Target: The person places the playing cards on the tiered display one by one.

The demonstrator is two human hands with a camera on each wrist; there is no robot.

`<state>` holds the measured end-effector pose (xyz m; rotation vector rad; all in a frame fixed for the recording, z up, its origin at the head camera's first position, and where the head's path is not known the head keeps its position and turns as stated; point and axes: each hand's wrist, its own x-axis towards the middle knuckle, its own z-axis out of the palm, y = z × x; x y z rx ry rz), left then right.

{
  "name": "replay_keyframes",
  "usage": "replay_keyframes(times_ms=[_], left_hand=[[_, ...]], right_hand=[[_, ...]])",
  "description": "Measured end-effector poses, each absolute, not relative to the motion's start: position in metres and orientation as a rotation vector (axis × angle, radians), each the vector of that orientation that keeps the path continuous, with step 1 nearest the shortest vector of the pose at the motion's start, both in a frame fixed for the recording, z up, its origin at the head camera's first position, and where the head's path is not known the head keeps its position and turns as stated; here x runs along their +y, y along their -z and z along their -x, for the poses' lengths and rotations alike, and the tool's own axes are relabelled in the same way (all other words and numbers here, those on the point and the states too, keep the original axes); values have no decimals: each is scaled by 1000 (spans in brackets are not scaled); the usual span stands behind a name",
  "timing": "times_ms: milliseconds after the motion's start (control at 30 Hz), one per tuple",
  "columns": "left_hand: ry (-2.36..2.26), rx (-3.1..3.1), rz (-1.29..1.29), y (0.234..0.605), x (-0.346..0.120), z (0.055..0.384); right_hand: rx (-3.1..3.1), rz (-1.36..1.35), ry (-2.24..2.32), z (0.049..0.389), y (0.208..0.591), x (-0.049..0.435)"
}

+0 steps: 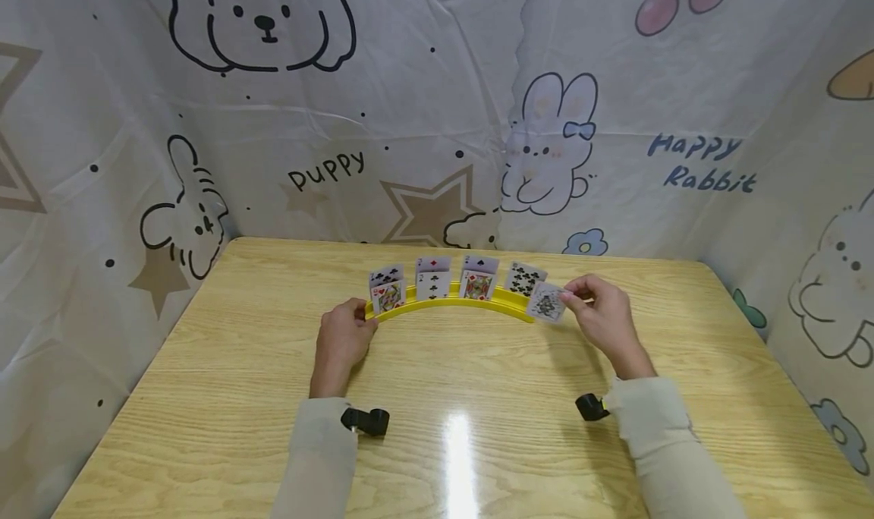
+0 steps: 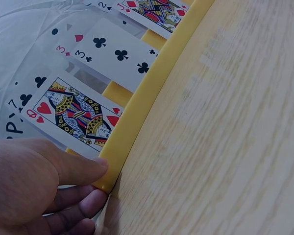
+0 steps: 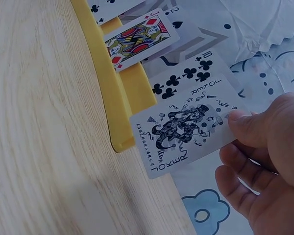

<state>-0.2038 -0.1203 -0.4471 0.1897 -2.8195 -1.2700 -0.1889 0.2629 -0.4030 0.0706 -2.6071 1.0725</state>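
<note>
A curved yellow card holder (image 1: 447, 302) stands on the table with playing cards upright in two rows. In its front row are the queen of hearts (image 2: 78, 115), the three of clubs (image 2: 118, 54) and the jack of diamonds (image 3: 141, 40). Behind them stand a seven of clubs, a three of diamonds and a two of spades; the ten of clubs (image 3: 183, 76) is at the right end. My left hand (image 1: 343, 341) pinches the holder's left end between thumb and fingers. With thumb and fingers my right hand (image 1: 604, 318) pinches a joker card (image 3: 186, 129), tilted at the holder's right end, overlapping the ten of clubs.
The wooden table (image 1: 451, 375) reaches back to a printed cloth (image 1: 423, 124) that hangs behind it and at both sides. Each sleeve carries a small black camera, one at the left wrist (image 1: 369, 421) and one at the right.
</note>
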Motion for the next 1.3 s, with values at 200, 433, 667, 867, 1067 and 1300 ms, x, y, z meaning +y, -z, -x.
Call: replay_keyframes(times_ms=[200, 433, 667, 867, 1067, 1300], left_hand=[[1281, -2821, -194, 448, -121, 204], [1285, -2813, -206, 447, -120, 204], [1293, -2821, -193, 447, -121, 202], [1284, -2812, -195, 448, -121, 202], [1276, -2812, -189, 448, -121, 202], [1295, -2805, -200, 447, -120, 203]], right_hand=[[-2595, -76, -1059, 192, 402, 257], [-2583, -74, -1070, 194, 403, 249], [-2599, -59, -1094, 194, 405, 244], [-2604, -61, -1085, 196, 405, 240], [-2598, -61, -1108, 199, 406, 236], [-2590, -72, -1093, 202, 406, 232]])
